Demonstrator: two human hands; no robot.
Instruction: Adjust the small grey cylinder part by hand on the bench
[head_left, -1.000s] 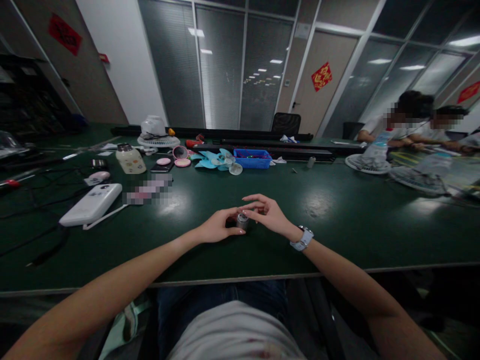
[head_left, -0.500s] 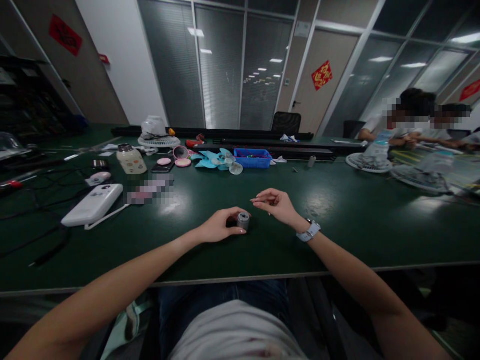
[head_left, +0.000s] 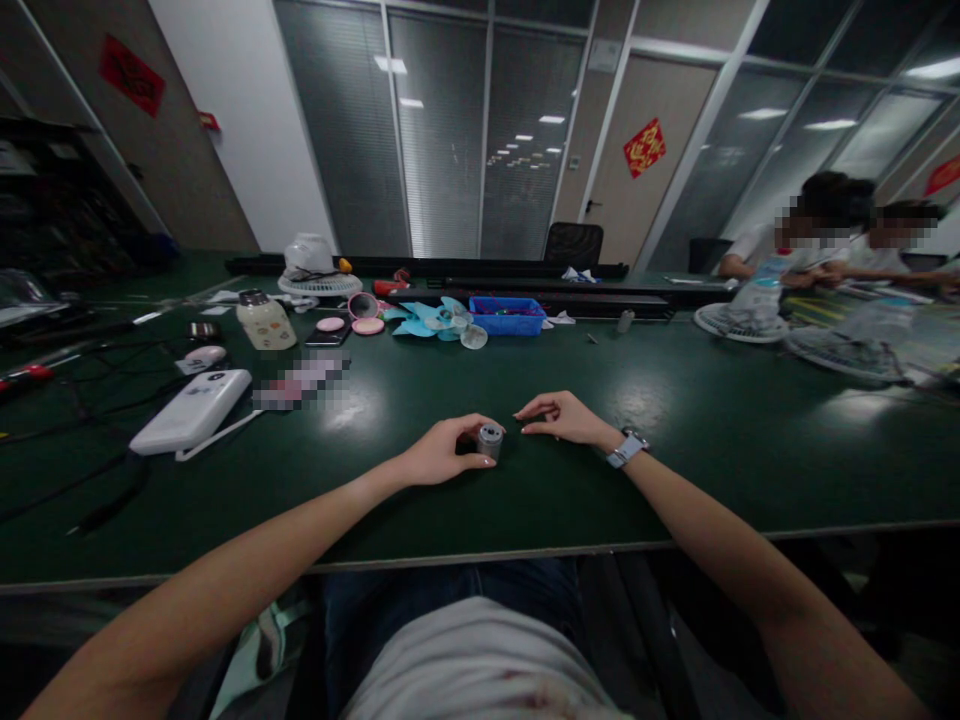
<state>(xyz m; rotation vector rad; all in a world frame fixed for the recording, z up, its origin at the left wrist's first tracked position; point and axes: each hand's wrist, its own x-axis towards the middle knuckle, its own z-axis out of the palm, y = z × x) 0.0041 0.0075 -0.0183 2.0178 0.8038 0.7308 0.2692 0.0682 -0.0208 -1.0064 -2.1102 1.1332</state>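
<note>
My left hand [head_left: 439, 452] curls around a small grey metal cylinder [head_left: 490, 440] that stands upright on the dark green table [head_left: 712, 430]; thumb and fingers touch its side. To the right of it, my right hand [head_left: 564, 418] lies low on the table, fingers pointing left, fingertips close together and a short gap from the cylinder. Whether a tiny part sits under those fingertips I cannot tell. A white watch [head_left: 626, 448] is on my right wrist.
A white power bank [head_left: 191, 410] with a cable lies at the left. Farther back are a cream jar [head_left: 265, 322], pink discs [head_left: 364, 325], turquoise fan blades [head_left: 439, 320], a blue bin [head_left: 504, 315] and a white fan [head_left: 315, 265]. Two people sit at the far right [head_left: 817, 245].
My right hand has left the top of the cylinder, moved right and come down onto the table. My left hand has kept its hold on the cylinder.
</note>
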